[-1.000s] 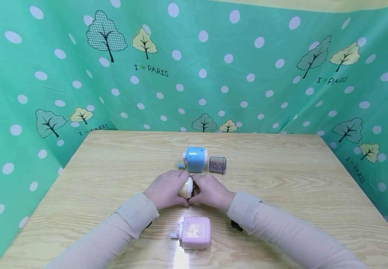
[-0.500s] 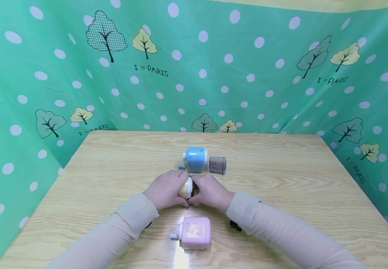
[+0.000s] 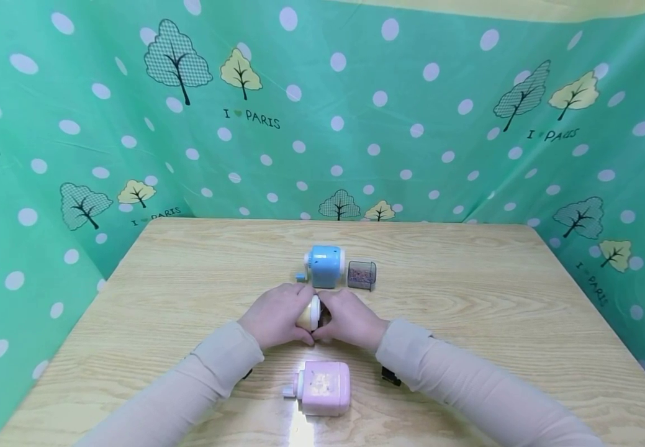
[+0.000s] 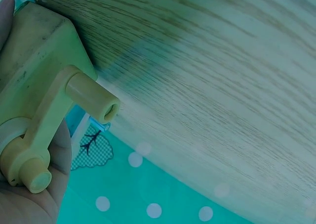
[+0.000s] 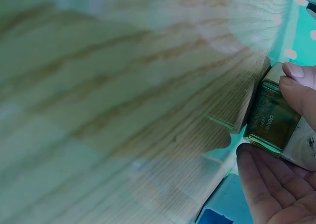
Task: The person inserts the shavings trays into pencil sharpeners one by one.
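Note:
Near the table's middle, my left hand [image 3: 279, 314] grips a yellow crank pencil sharpener [image 3: 306, 314] by its body. Its crank handle [image 4: 91, 96] sticks out past the palm in the left wrist view. My right hand [image 3: 352, 318] has thumb and fingers around the dark see-through shavings drawer [image 5: 271, 118] at the sharpener's other end. The drawer sits against the body, and hands cover much of it in the head view. Behind the hands stands a blue crank sharpener [image 3: 326, 266]; a pink one [image 3: 324, 388] lies in front of them.
A separate see-through drawer [image 3: 362, 275] with shavings stands right of the blue sharpener. The wooden table [image 3: 467, 267] backs onto a green dotted curtain [image 3: 411, 155]. Part of a black object [image 3: 391, 375] shows beneath the right cuff.

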The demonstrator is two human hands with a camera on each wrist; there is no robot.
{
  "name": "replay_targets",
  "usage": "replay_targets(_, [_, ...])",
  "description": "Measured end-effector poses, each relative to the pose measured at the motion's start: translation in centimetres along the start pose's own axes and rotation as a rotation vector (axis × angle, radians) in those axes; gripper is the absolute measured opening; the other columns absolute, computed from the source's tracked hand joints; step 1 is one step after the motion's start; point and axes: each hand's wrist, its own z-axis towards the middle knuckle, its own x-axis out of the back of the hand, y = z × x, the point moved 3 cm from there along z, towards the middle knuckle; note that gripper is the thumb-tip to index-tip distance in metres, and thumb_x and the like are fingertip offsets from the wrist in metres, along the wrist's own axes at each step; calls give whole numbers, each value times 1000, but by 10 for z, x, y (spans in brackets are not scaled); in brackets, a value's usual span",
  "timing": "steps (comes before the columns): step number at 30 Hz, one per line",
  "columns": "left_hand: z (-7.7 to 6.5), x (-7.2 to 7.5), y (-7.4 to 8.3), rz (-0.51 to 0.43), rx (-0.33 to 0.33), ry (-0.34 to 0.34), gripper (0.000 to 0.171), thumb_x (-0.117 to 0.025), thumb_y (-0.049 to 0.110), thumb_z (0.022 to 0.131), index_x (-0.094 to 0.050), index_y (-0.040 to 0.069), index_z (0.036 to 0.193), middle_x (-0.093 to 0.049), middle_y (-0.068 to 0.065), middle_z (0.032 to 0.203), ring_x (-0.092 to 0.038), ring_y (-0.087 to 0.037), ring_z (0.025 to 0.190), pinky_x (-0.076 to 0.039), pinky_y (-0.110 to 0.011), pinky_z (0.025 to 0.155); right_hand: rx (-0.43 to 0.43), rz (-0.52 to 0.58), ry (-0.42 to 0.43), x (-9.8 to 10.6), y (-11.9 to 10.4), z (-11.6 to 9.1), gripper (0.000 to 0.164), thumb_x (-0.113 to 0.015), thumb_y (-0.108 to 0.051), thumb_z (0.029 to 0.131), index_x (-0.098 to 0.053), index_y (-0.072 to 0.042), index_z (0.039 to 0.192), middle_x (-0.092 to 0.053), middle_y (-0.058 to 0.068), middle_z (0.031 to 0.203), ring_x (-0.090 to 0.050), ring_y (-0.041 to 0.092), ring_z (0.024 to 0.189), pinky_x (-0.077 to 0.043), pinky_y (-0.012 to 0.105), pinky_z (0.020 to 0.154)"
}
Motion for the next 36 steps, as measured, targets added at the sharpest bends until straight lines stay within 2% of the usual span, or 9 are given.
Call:
replay_targets(18, [-1,0,-1,3,3,-3,66,-87,48,61,-54,8,104,-63,-4,96,-62,-23,88,-55,-42,80,3,16,12,-5,0,2,59,-88,-26,68,-67,-1,118,-74,8,101,-67,15,90,-56,33,83])
replay_targets(26, [0,2,0,-1,5,-6,66,-87,45,61,-55,8,105,-64,-5,98,-63,-25,91,-56,-42,82,7,33,8,-4,0,0,58,-86,-24,71,-66,-1,120,-74,9,103,-67,16,91,-56,33,85])
replay_targets(30, [0,1,0,16,-8,-8,66,-86,45,62,-55,8,106,-65,-6,98,-64,-25,90,-56,-42,80,-5,56,-12,-4,3,-1,57,-84,-24,74,-65,-1,122,-73,9,105,-67,17,93,-56,34,87])
replay_targets(36, [-2,4,0,41,-17,-29,66,-84,49,65,-54,8,107,-65,-5,98,-64,-24,89,-57,-40,75,-16,120,-38,-2,5,-2,66,-85,-24,72,-63,1,128,-72,13,114,-67,23,103,-52,38,96])
